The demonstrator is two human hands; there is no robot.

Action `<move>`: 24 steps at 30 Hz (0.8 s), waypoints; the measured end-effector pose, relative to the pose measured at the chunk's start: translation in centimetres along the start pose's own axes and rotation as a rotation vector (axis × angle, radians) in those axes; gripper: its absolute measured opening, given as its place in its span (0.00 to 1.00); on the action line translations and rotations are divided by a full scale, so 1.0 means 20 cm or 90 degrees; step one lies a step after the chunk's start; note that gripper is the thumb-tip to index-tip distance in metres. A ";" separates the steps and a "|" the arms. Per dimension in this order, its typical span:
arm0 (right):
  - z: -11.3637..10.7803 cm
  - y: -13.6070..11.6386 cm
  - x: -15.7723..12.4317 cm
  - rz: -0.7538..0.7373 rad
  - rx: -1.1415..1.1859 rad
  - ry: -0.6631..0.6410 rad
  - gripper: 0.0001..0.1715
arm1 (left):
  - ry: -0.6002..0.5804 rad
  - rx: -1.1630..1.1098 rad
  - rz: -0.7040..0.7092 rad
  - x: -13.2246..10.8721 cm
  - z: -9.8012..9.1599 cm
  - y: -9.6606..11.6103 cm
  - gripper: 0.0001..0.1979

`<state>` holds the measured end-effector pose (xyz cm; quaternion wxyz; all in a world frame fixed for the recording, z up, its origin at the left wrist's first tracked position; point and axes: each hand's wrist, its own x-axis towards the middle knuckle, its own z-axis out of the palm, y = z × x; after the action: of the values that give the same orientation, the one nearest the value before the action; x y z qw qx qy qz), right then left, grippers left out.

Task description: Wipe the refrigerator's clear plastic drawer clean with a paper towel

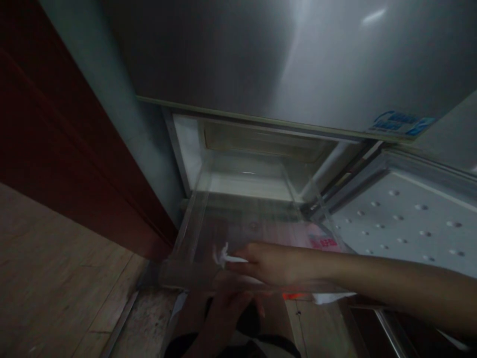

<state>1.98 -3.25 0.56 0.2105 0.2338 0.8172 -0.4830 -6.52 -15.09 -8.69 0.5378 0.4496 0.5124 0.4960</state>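
A clear plastic drawer is pulled out of a white compartment beneath a grey metal door. My right hand reaches across the drawer's near part from the right, its fingers closed on a white piece of plastic bag. Below it, my left hand is at the drawer's front edge, blurred; what it holds, if anything, cannot be made out. A pinkish bag with red print shows behind my right forearm. Something orange-red is under the front edge.
The white inner side of an open lower door stands at the right. A grey upper door overhangs the compartment. At the left are a dark red door frame and a tiled floor. My legs are just below the drawer.
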 end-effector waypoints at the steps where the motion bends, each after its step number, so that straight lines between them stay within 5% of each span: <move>1: 0.00 -0.03 0.05 -0.006 0.010 -0.007 0.22 | 0.005 0.000 -0.005 0.00 0.00 -0.01 0.18; 6: 0.01 -0.05 0.13 -0.100 0.037 0.000 0.18 | 0.001 0.013 0.012 -0.01 0.00 -0.02 0.19; 13: -0.03 0.16 -0.05 -0.219 0.104 -0.005 0.22 | 0.044 0.020 -0.002 -0.02 0.01 -0.01 0.19; 24: -0.10 0.43 -0.54 0.011 -0.007 0.047 0.32 | 0.065 0.051 -0.032 -0.02 0.01 -0.12 0.26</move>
<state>15.48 0.27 1.67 0.1858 0.2570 0.8251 -0.4676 -6.11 -15.72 -11.03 0.5045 0.4318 0.5700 0.4839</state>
